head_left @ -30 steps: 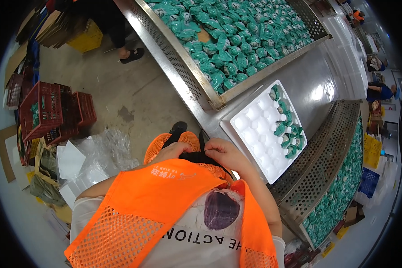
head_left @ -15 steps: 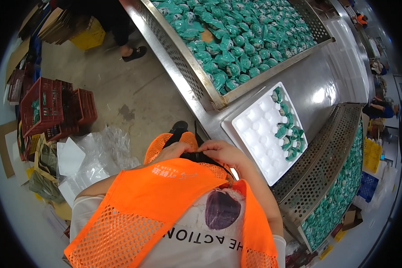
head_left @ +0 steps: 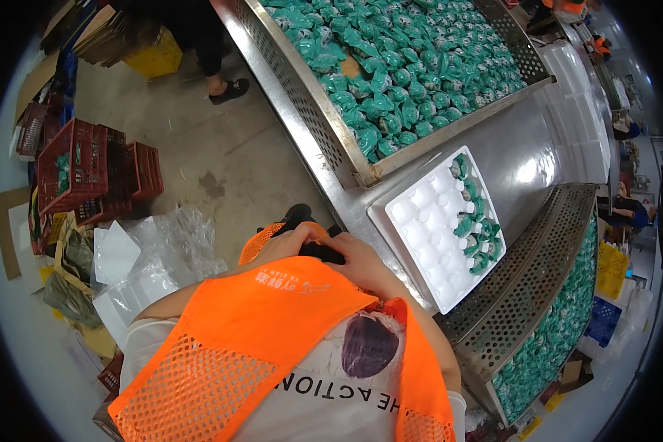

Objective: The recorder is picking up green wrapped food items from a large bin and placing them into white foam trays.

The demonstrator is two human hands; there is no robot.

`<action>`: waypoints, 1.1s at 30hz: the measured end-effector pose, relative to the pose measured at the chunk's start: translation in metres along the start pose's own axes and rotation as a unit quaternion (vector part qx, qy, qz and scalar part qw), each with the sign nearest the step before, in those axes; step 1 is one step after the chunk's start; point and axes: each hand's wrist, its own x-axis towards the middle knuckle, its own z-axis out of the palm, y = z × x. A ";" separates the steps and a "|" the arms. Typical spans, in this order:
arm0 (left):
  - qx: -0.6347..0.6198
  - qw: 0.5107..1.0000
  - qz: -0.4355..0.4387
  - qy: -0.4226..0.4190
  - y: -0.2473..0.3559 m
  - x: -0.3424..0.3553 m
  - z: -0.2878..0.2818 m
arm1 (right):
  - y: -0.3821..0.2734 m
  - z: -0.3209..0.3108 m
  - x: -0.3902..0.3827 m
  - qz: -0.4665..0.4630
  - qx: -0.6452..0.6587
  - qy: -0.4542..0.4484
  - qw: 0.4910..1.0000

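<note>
Both hands meet low at the front of the orange mesh vest [head_left: 287, 295]. My left hand [head_left: 295, 240] is closed with its fingers on a black strap [head_left: 323, 253]. From the right, my right hand [head_left: 355, 259] grips the same strap, which is bunched between the two hands; its ends and any fastener are hidden. To the right of my hands, a white foam tray [head_left: 420, 221] with round hollows lies tilted on the steel table. Several green-wrapped round pieces [head_left: 481, 243] sit in the hollows along its right side.
A perforated metal bin [head_left: 361, 166] at the top holds many green-wrapped pieces; a second perforated bin [head_left: 516, 287] stands right. Red crates [head_left: 66, 173] and clear plastic sheeting [head_left: 180, 243] lie on the left. Another person's shod foot [head_left: 230, 90] shows beyond the steel table [head_left: 339, 188].
My hands have drawn closer around the black strap, now bunched between them where it was stretched flatter. The right hand has shifted slightly downward. The whole view has moved a little.
</note>
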 end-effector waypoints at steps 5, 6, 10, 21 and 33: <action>0.079 0.992 0.051 -0.084 0.002 0.000 -0.014 | -0.010 0.002 -0.001 0.024 0.008 -0.020 0.999; 0.082 0.992 0.054 -0.083 -0.001 0.002 -0.017 | -0.007 0.004 -0.001 0.010 0.012 -0.018 1.000; 0.100 0.971 0.120 -0.180 -0.002 0.008 -0.035 | 0.003 0.007 0.009 -0.053 0.032 -0.024 0.998; 0.102 0.963 0.124 -0.216 -0.006 0.023 -0.053 | -0.005 -0.021 0.000 -0.055 -0.050 -0.019 0.997; 0.485 0.871 0.074 0.013 0.078 0.219 -0.179 | -0.079 -0.131 -0.054 -0.089 0.089 0.167 0.978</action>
